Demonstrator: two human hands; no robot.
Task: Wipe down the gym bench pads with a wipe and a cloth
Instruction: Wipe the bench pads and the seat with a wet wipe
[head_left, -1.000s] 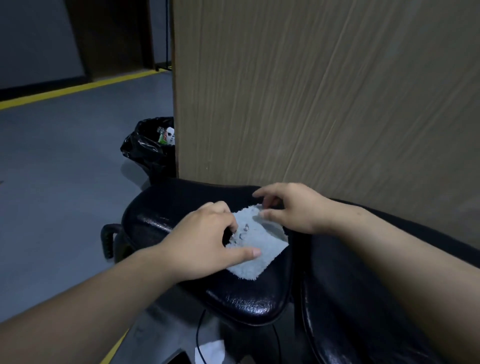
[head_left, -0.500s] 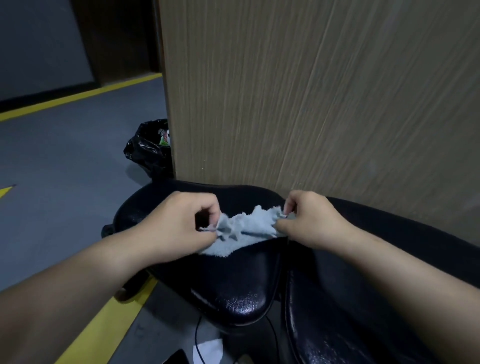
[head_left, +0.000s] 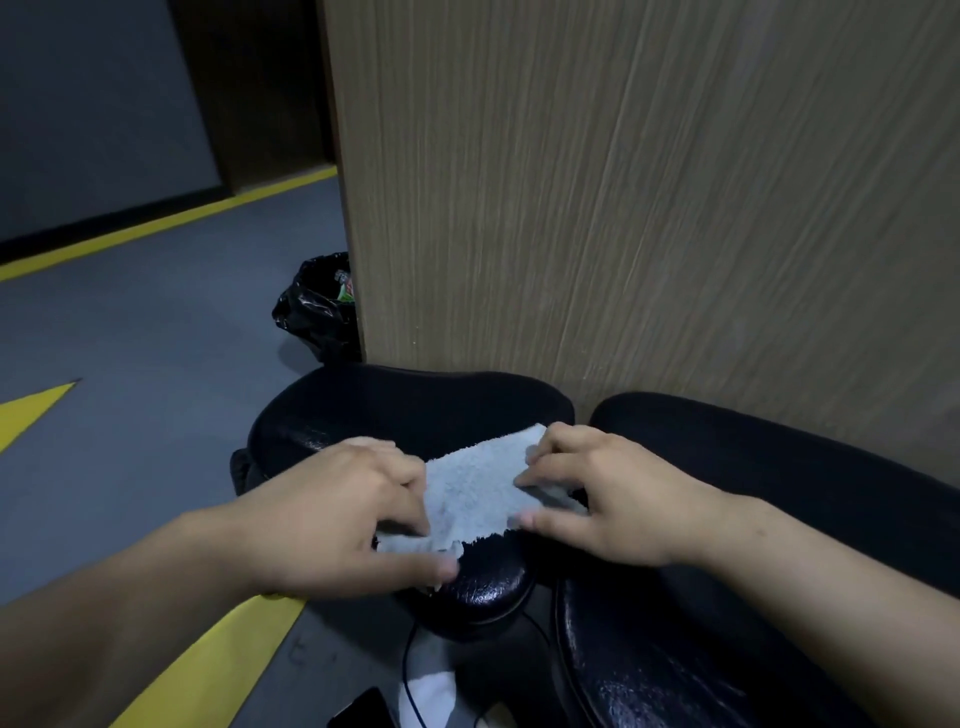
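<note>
A light blue fluffy cloth (head_left: 475, 491) lies spread on the small black seat pad (head_left: 374, 415) of the gym bench. My left hand (head_left: 345, 512) pinches the cloth's left edge, thumb stretched along the pad's front. My right hand (head_left: 608, 496) holds the cloth's right edge with its fingertips, over the gap between the seat pad and the long black back pad (head_left: 753, 467) to the right. Both pads are glossy and cracked.
A wood-grain panel (head_left: 623, 182) rises directly behind the bench. A black bin bag (head_left: 317, 312) with rubbish stands on the grey floor by the panel's corner. Yellow floor lines (head_left: 208, 660) run at left. A white wipe (head_left: 431, 691), a cable and a dark phone (head_left: 363, 709) lie under the bench.
The cloth, bunched between my two hands half a second ago, is now pulled flat and wider across the seat pad. My hands have moved apart and lowered onto it.
</note>
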